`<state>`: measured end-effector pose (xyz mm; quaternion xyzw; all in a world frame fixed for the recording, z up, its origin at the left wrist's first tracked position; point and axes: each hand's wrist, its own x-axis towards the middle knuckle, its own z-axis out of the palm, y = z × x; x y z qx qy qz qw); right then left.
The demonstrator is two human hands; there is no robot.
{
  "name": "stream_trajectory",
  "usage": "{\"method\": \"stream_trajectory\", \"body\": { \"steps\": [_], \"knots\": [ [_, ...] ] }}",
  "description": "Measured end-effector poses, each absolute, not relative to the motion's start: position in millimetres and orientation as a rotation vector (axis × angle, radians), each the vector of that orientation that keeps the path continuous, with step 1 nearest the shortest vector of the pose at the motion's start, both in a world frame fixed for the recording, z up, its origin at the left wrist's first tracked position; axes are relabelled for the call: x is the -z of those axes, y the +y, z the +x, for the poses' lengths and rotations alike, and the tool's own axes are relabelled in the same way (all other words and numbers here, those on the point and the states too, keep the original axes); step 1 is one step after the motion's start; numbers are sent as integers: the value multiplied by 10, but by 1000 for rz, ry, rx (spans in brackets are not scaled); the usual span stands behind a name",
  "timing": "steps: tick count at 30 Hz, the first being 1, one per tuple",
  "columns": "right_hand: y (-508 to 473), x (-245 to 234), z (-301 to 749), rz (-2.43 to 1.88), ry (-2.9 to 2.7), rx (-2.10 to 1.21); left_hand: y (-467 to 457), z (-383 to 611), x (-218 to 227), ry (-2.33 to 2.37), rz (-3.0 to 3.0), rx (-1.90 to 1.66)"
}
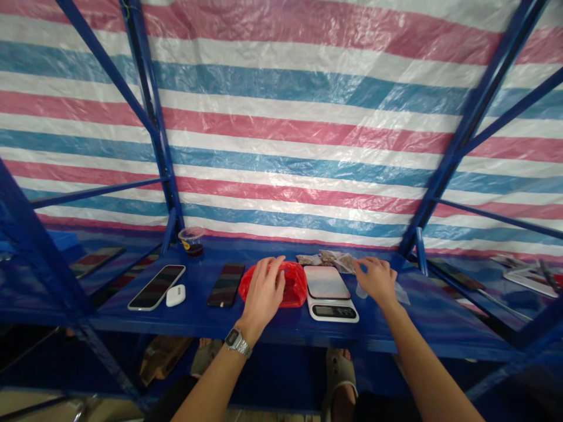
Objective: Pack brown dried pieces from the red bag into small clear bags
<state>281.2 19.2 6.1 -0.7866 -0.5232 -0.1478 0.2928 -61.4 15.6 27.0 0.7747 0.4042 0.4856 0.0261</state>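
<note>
My left hand [264, 290], with a metal watch on its wrist, rests on a red plastic bag [294, 286] on the blue shelf [197, 313], fingers curled over the bag's top. My right hand [376, 280] is to the right of a white kitchen scale [329, 292] and pinches a small clear plastic bag [401, 293]. Behind the scale lie several small clear bags with brown contents [328, 258]. What the red bag holds is hidden.
On the shelf to the left lie two phones [156, 286] [226, 284], a white earbud case [175, 295] and a plastic cup with dark liquid [192, 240]. Blue steel posts [153, 117] rise on both sides. A striped tarp hangs behind. Feet in sandals [338, 372] show below.
</note>
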Motion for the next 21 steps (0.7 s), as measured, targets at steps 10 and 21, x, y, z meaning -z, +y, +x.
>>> {"method": "stream_trajectory", "body": {
  "steps": [10,21],
  "knots": [
    [530,-8,2482,-2210,-1426,308,162,-488,-271,1224,2389,-1490],
    [213,-385,1387,-988,-1126,-395,183,-167,-234,768,1580,-1440]
  ]
}}
